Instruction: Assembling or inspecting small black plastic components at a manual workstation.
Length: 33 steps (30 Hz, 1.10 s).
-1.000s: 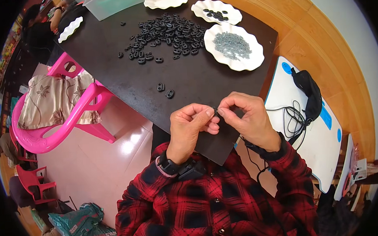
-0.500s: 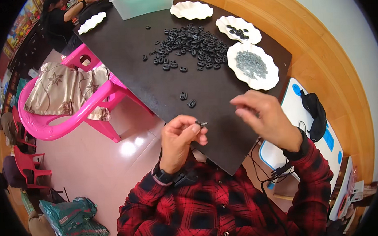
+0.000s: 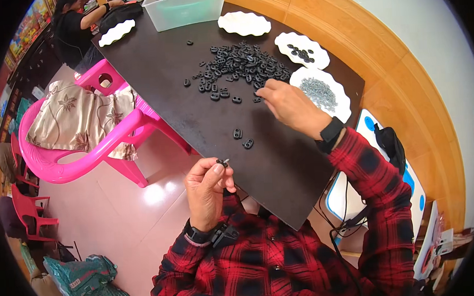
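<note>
My left hand (image 3: 207, 189) is near the table's front edge, pinching a small black cord-lock piece (image 3: 221, 163) between thumb and fingers. A thin grey metal spring (image 3: 226, 160) sticks out of it. My right hand (image 3: 290, 104) reaches over the table to the near right edge of a heap of black two-hole cord locks (image 3: 244, 63). Its fingertips are drawn together next to a small black piece (image 3: 256, 99); what lies between them is hidden. Two finished-looking cord locks (image 3: 248, 144) lie apart, between my hands.
A scalloped white plate (image 3: 342, 110) holds grey springs; another plate (image 3: 318, 61) holds black pieces. More white plates (image 3: 244, 24) and a translucent bin (image 3: 186, 11) stand at the back. A pink chair (image 3: 89, 162) is left of the table, and a person (image 3: 73, 36) sits beyond.
My right hand has moved forward and left, from above the table's right side to the heap's edge. My left hand has shifted slightly left and down, still pinching the piece. The view has shifted slightly.
</note>
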Available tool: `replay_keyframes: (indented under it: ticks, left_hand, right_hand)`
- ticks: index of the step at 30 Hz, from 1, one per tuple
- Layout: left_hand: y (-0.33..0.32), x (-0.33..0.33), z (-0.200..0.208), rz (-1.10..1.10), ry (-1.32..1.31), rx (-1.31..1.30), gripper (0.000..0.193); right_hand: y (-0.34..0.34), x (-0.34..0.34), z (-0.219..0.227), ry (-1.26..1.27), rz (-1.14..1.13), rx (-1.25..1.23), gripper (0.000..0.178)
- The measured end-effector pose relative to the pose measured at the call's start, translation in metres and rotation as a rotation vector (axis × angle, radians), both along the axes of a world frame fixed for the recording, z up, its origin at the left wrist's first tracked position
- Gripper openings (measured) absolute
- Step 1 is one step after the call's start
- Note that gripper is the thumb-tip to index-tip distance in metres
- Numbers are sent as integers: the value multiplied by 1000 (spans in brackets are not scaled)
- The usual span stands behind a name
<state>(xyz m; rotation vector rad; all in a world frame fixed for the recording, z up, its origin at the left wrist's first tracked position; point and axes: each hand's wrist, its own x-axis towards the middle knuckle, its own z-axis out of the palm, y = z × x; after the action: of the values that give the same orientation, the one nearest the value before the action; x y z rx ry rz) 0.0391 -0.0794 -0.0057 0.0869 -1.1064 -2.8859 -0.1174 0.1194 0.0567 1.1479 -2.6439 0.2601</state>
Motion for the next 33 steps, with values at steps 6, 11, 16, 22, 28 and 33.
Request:
replay_keyframes:
  ticks: [6, 11, 16, 22, 28, 33]
  left_hand:
    - [1, -4, 6, 26, -31, -38, 8]
    - [-2, -5, 1, 2, -22, -18, 8]
    - [1, -8, 2, -27, -27, 34, 9]
    - [15, -14, 15, -35, -92, -34, 10]
    - [23, -19, 23, -108, -83, -40, 13]
    - [37, -22, 22, -190, -40, 2, 16]
  right_hand:
    - [-10, -12, -13, 22, 70, 116, 16]
    - [-6, -20, -21, -3, 60, 39, 11]
    - [-5, -26, -17, -213, 83, -103, 13]
    - [-5, -22, 0, -516, -12, -105, 18]
    - [7, 32, 8, -922, -191, -642, 13]
    - [25, 77, 15, -1239, -269, -1126, 13]
